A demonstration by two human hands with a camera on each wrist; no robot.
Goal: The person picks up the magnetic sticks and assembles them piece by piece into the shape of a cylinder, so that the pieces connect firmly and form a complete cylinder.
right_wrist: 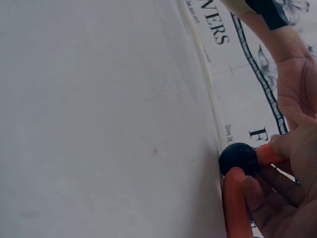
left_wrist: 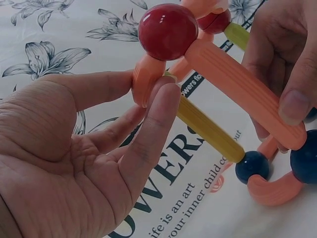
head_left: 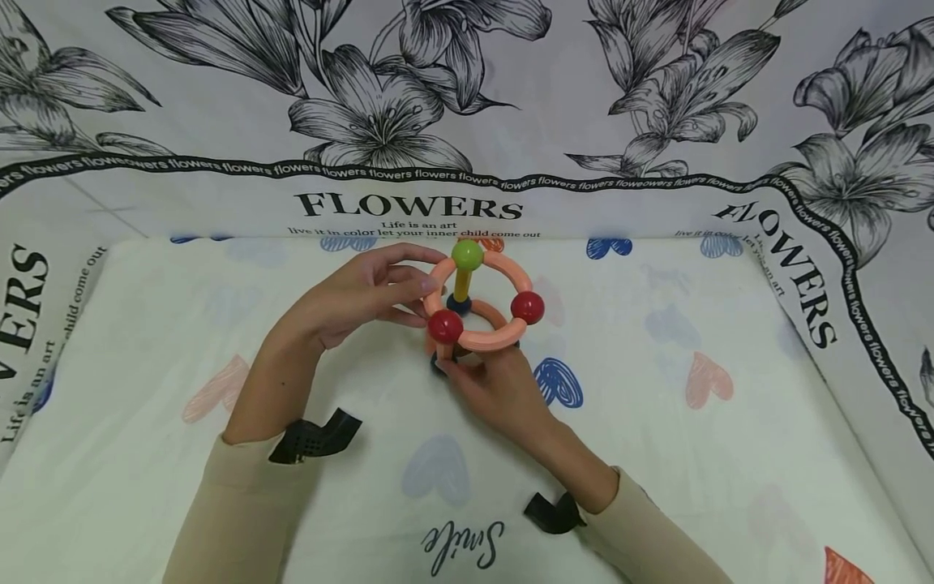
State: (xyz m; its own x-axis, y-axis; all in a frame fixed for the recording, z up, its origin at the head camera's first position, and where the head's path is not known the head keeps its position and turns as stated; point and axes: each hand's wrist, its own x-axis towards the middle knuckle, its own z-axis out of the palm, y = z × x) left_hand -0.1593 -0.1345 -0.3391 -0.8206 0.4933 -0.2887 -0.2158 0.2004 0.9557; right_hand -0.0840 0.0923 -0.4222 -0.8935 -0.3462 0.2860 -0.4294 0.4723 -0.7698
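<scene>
A toy frame of balls and rods stands between my hands in the head view. Its upper ring has curved orange rods (head_left: 490, 339), two red balls (head_left: 528, 307) and a green ball (head_left: 468, 254). Below, a yellow rod (head_left: 463, 284) runs down to a dark blue ball (head_left: 459, 305) on a lower ring. My left hand (head_left: 343, 296) pinches a curved orange rod of the upper ring at the left, beside a red ball (left_wrist: 168, 31). Lower down, my right hand (head_left: 511, 389) grips a straight orange rod (left_wrist: 242, 91) above another blue ball (right_wrist: 238, 159).
A white cloth (head_left: 627, 487) printed with hearts and the word Smile lies under the frame. Behind it rises a backdrop (head_left: 540, 105) with black flower drawings and lettering. Black pieces (head_left: 317, 435) are attached near both wrists.
</scene>
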